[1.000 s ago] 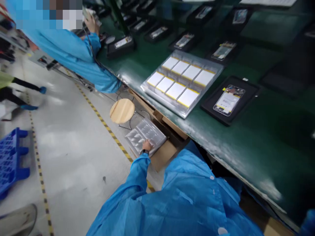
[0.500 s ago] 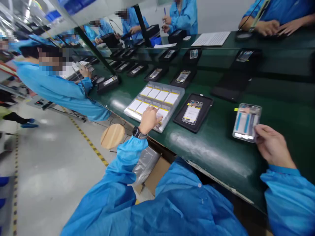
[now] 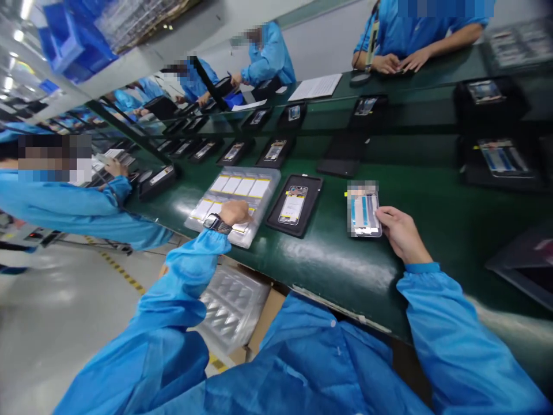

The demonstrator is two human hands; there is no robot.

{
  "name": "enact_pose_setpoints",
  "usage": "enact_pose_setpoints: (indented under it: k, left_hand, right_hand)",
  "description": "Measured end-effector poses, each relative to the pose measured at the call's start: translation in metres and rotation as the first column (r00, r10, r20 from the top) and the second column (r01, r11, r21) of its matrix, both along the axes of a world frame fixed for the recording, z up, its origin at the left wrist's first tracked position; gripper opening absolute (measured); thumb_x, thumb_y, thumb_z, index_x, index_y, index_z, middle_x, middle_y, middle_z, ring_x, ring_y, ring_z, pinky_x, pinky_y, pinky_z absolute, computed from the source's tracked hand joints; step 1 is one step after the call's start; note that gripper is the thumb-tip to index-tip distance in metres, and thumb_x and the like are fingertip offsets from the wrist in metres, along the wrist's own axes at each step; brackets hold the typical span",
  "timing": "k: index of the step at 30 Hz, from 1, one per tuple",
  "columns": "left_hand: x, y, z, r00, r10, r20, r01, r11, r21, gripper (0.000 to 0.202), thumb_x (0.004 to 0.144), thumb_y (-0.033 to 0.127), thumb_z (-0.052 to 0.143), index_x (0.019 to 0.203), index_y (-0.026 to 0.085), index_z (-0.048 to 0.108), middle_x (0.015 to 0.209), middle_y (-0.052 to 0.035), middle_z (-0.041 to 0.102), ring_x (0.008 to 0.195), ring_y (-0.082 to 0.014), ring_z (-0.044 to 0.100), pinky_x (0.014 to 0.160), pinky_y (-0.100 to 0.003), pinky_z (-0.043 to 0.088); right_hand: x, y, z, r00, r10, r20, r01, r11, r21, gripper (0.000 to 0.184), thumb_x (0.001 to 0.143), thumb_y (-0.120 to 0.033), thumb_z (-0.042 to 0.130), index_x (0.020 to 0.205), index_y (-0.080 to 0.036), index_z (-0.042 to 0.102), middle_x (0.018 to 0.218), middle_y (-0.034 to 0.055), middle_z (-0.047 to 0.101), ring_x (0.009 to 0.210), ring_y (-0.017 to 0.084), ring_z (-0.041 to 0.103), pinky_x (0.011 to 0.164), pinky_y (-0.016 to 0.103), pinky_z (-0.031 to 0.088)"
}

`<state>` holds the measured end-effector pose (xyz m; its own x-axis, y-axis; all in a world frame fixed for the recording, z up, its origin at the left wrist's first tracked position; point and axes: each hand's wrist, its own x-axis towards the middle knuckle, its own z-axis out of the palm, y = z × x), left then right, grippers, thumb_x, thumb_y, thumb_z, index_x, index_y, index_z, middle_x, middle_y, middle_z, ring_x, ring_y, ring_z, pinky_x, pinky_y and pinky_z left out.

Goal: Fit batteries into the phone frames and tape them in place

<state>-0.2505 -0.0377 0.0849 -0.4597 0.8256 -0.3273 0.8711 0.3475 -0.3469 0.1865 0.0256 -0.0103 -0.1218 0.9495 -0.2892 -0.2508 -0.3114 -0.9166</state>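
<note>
Nearer to the black tray point(image 3: 313, 192) than half a second ago, the phone frame point(image 3: 363, 210) now lies just right of it on the green bench point(image 3: 432, 207). Left of the black tray sits the clear tray point(image 3: 271, 182) of white cells point(image 3: 246, 185). The right hand point(image 3: 401, 233), arm stretched forward, pinches the phone frame's right edge. The left hand point(image 3: 235, 212) rests knuckles-up on the clear tray's near row, fingers curled; its grip cannot be told

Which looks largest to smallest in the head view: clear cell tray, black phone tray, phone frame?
1. clear cell tray
2. black phone tray
3. phone frame
All lie similarly near, so the order holds.
</note>
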Motion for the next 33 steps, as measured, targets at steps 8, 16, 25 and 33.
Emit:
enact_pose_setpoints:
  k: [8, 16, 25, 33]
  left_hand:
    - [-0.024, -0.029, 0.022, 0.998, 0.064, -0.005, -0.058, 0.936, 0.347, 0.004, 0.076, 0.020, 0.065, 0.072, 0.020, 0.065, 0.083, -0.0154, 0.076, 0.094, -0.0387, 0.075, 0.084, -0.054, 0.060]
    - [0.126, 0.027, -0.016, 0.342, -0.353, 0.871, -0.343, 0.816, 0.465, 0.022, 0.082, 0.039, 0.070, 0.084, 0.017, 0.069, 0.074, -0.0047, 0.072, 0.064, -0.0194, 0.069, 0.055, -0.029, 0.057]
    - [0.217, 0.058, -0.038, -0.057, -0.307, 0.950, -0.429, 0.867, 0.255, 0.012, 0.079, 0.021, 0.077, 0.083, 0.013, 0.069, 0.068, -0.0031, 0.071, 0.055, -0.0138, 0.063, 0.043, -0.022, 0.051]
    - [0.213, 0.056, -0.044, -0.156, -0.300, 0.941, -0.383, 0.897, 0.222, 0.029, 0.074, 0.033, 0.085, 0.086, 0.012, 0.070, 0.070, -0.0038, 0.072, 0.060, -0.0149, 0.066, 0.044, -0.022, 0.052]
  right_hand:
    - [-0.008, -0.004, 0.004, 0.995, -0.039, -0.096, 0.043, 0.998, 0.048, 0.049, 0.056, -0.052, 0.092, 0.084, -0.021, 0.066, 0.071, 0.0001, 0.069, 0.062, 0.016, 0.063, 0.055, 0.026, 0.049]
    - [-0.032, -0.020, 0.004, 0.991, -0.025, -0.131, 0.036, 0.995, 0.088, 0.054, 0.059, -0.058, 0.091, 0.088, -0.021, 0.064, 0.068, -0.0015, 0.070, 0.061, 0.016, 0.063, 0.055, 0.026, 0.050]
    - [-0.038, -0.021, 0.002, 0.990, -0.043, -0.132, 0.053, 0.996, 0.071, 0.056, 0.061, -0.060, 0.089, 0.091, -0.022, 0.062, 0.073, 0.0001, 0.072, 0.063, 0.019, 0.067, 0.058, 0.029, 0.053]
    - [-0.037, -0.020, 0.000, 0.989, -0.035, -0.143, 0.044, 0.997, 0.057, 0.058, 0.062, -0.061, 0.089, 0.094, -0.022, 0.060, 0.080, 0.0023, 0.076, 0.069, 0.022, 0.072, 0.062, 0.031, 0.055]
